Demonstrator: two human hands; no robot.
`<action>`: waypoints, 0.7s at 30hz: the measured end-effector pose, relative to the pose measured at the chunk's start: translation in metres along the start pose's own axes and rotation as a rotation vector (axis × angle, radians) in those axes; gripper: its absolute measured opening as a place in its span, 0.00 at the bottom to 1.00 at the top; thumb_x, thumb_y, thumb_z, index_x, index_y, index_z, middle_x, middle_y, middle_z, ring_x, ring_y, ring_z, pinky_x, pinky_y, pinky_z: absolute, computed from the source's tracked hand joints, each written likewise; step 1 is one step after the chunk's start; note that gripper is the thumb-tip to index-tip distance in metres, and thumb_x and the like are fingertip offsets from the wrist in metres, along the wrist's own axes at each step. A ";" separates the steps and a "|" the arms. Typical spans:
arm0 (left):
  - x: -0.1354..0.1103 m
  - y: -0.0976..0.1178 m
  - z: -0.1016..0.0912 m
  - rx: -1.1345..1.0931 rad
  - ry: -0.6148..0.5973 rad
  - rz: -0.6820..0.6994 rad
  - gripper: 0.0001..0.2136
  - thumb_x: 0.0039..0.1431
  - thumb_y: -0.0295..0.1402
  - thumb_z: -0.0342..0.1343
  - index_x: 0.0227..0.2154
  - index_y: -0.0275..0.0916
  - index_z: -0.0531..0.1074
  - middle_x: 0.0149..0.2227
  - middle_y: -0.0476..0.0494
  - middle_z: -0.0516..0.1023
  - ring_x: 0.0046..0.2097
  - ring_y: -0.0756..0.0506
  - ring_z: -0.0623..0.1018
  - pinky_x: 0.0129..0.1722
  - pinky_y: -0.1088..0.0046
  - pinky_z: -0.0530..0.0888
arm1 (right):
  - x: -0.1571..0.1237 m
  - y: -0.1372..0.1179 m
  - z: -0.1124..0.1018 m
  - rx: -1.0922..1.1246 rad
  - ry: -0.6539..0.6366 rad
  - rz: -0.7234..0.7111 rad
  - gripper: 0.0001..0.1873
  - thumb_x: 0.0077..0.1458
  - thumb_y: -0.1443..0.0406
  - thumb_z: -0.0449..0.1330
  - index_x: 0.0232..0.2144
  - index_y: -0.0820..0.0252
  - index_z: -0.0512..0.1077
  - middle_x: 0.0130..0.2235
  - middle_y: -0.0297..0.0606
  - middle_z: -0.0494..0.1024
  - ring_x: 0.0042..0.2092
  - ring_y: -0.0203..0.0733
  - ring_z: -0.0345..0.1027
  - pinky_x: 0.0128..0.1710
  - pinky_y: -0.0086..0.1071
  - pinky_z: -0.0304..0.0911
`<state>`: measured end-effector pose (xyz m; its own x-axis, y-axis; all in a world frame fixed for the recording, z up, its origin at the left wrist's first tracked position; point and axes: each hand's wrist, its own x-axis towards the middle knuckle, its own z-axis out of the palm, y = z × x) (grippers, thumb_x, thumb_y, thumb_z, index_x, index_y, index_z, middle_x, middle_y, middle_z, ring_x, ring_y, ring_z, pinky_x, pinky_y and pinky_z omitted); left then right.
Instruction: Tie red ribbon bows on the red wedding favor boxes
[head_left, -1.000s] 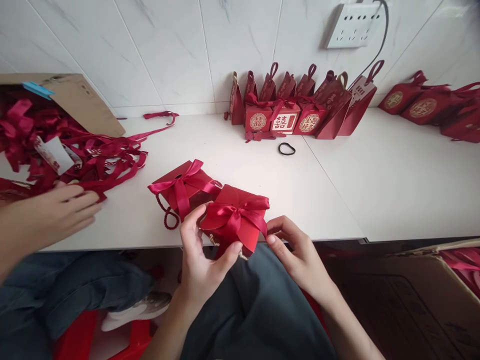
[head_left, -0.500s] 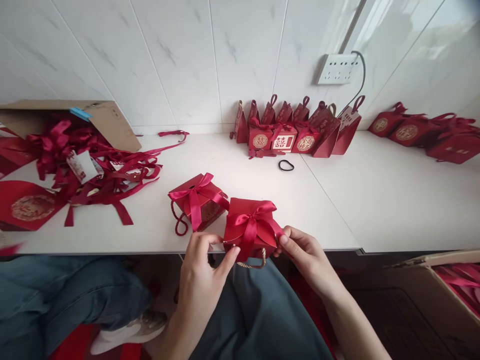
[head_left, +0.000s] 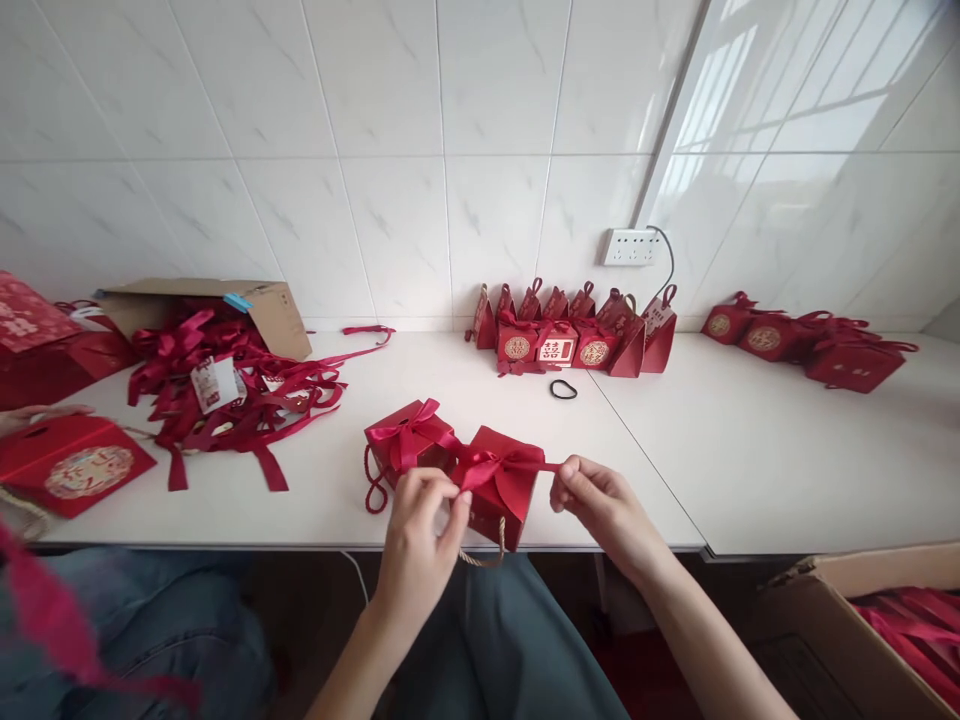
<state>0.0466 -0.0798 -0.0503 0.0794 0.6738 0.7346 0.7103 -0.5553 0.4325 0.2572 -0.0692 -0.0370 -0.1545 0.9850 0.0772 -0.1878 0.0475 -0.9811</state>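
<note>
A red gift box [head_left: 489, 505] with a beige rope handle sits at the table's front edge, turned at an angle. A shiny red ribbon [head_left: 504, 462] is tied in a bow on its lid. My left hand [head_left: 424, 525] pinches the ribbon at the bow's left side. With its fingers closed, my right hand [head_left: 600, 500] holds a ribbon tail stretched out to the right, apart from the box. Just behind and to the left stands another red gift box [head_left: 390, 450] with a ribbon bow and a dark red cord.
Left lie tangled red ribbons [head_left: 225, 400] by a tipped cardboard box [head_left: 281, 315]. A co-worker's hand rests on a red box [head_left: 75, 465] at far left. Finished-looking small boxes [head_left: 555, 348] line the wall behind a black hair tie [head_left: 562, 389]. An open carton [head_left: 817, 620] stands lower right.
The view has tilted up. The gift box has turned, my left hand has moved from its side to the bow, and my right hand has drawn the ribbon tail out to the right.
</note>
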 end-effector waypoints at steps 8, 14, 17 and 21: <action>0.063 -0.030 -0.049 -0.739 0.195 -0.606 0.05 0.49 0.34 0.54 0.25 0.39 0.69 0.29 0.47 0.72 0.29 0.48 0.71 0.29 0.72 0.70 | 0.037 -0.042 -0.028 0.383 0.374 -0.220 0.13 0.44 0.63 0.64 0.16 0.57 0.64 0.21 0.31 0.66 0.27 0.38 0.66 0.33 0.36 0.68; 0.117 0.012 -0.054 -1.346 0.087 -0.637 0.05 0.47 0.32 0.56 0.22 0.38 0.67 0.26 0.48 0.72 0.33 0.47 0.75 0.35 0.69 0.74 | 0.052 -0.093 0.007 0.384 0.210 -0.367 0.10 0.47 0.58 0.64 0.23 0.57 0.71 0.30 0.36 0.77 0.37 0.44 0.73 0.44 0.43 0.69; 0.131 0.035 -0.044 -1.361 -0.068 -0.522 0.08 0.50 0.36 0.58 0.25 0.36 0.71 0.29 0.46 0.74 0.30 0.49 0.75 0.35 0.69 0.74 | 0.056 -0.109 0.035 0.263 0.073 -0.428 0.13 0.50 0.53 0.62 0.27 0.57 0.74 0.30 0.37 0.78 0.37 0.44 0.73 0.43 0.42 0.69; 0.136 0.045 -0.032 -1.240 -0.162 -0.414 0.13 0.51 0.34 0.60 0.40 0.37 0.74 0.37 0.43 0.77 0.40 0.47 0.76 0.44 0.67 0.72 | 0.056 -0.114 0.057 0.179 -0.075 -0.463 0.15 0.53 0.55 0.59 0.36 0.58 0.77 0.37 0.39 0.80 0.41 0.44 0.74 0.47 0.42 0.66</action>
<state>0.0671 -0.0291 0.0864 0.1560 0.9033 0.3996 -0.3995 -0.3123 0.8619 0.2147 -0.0284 0.0890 -0.0836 0.8521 0.5167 -0.4153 0.4416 -0.7953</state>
